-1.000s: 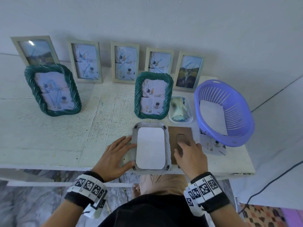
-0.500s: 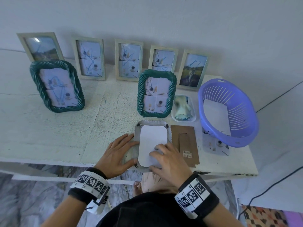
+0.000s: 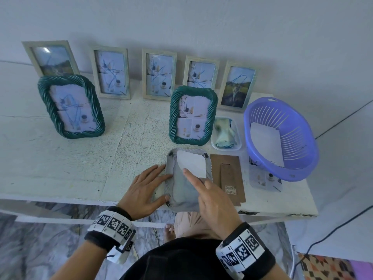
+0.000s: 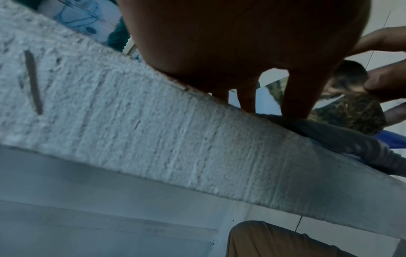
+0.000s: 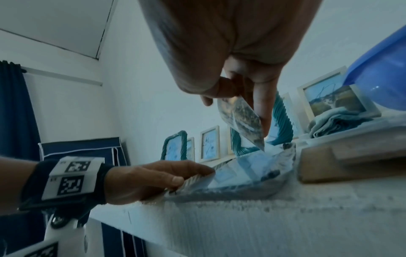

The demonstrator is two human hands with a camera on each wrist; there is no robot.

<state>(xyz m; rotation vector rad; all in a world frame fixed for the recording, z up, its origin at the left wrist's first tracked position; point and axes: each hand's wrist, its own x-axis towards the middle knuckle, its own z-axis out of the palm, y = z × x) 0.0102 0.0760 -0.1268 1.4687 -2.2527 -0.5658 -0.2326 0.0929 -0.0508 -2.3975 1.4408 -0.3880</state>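
Photo print (image 3: pixel 193 164) tilted up from the face-down frame (image 3: pixel 180 196), pinched by thumb and forefinger of the right hand (image 3: pixel 214 201); the left hand (image 3: pixel 143 190) pressed straight fingers on the frame's edge.

Five pale frames (image 3: pixel 159 74), two green frames (image 3: pixel 193 116) (perhaps a third frame (image 3: pixel 179 188), face down), one basket (image 3: pixel 298 142).

White-backed photo (image 3: pixel 193 163), seemingly grey frame (image 3: pixel 181 190), brown board (image 3: pixel 224 164), purple slatted basket (image 3: pixel 298 142)

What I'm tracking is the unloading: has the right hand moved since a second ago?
Yes. The right hand left the backing board and went leftward onto the face-down frame, pinching the photo.
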